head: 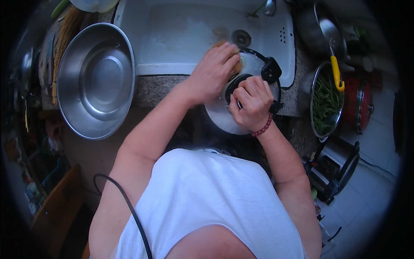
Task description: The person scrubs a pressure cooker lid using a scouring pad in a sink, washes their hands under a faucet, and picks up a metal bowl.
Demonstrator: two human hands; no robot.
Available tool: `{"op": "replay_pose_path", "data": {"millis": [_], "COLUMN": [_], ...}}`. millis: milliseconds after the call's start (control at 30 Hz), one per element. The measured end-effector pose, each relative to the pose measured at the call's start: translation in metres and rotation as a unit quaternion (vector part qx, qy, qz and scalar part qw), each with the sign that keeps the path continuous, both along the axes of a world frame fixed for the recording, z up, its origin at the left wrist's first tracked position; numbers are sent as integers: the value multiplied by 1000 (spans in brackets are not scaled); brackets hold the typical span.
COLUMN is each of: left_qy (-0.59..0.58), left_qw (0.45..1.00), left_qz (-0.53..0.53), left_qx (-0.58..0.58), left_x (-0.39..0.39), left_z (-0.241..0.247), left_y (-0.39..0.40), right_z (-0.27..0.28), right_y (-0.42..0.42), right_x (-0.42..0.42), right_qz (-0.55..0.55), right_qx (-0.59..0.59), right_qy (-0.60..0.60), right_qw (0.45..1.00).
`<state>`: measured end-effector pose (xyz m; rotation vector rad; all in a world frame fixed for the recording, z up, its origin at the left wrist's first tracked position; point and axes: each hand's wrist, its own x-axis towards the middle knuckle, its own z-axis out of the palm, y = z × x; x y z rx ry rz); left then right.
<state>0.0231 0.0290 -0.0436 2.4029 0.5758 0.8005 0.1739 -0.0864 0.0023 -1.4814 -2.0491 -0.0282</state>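
Note:
My right hand (254, 100), with a beaded bracelet at the wrist, grips the black central handle of a round pale lid (217, 113). Tilted over the sink's front edge, the lid has a black rim and a black side lug (271, 69). My left hand (212, 74) presses a brownish scrubbing pad (238, 65) against the lid's far left part; the pad is blurred and mostly under the fingers. White suds or wet streaks show on the lid. Behind both hands lies the white sink (168, 69) with its dark drain (241, 39).
A large stainless steel basin (100, 81) leans on the counter at left, near a straw brush (64, 48). At right stand a bowl of green leaves (327, 100), a yellow-handled utensil (337, 73), a steel pot (330, 32) and a red pot (354, 103). A black cable (129, 200) hangs by my left arm.

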Motion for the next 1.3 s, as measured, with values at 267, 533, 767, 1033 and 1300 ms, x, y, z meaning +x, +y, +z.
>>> {"op": "replay_pose_path", "data": {"millis": [267, 533, 767, 1033, 1300], "left_qy": [9, 43, 12, 23, 19], "left_qw": [999, 998, 986, 985, 993], "left_qz": [11, 52, 105, 160, 102], "left_qx": [-47, -4, -129, -52, -51], "left_x": [-35, -46, -29, -52, -62], "left_z": [13, 2, -7, -10, -3], "left_y": [-21, -33, -13, -65, -88], "right_z": [-4, -4, -1, 10, -9], "right_y": [-4, 0, 8, -16, -29], "right_x": [0, 2, 16, -8, 1], "right_qz": [-22, 0, 121, -139, -74], "right_qx": [4, 16, 16, -54, -33], "right_qy": [-3, 10, -9, -48, -11], "right_qw": [1000, 1000, 993, 988, 997]}}
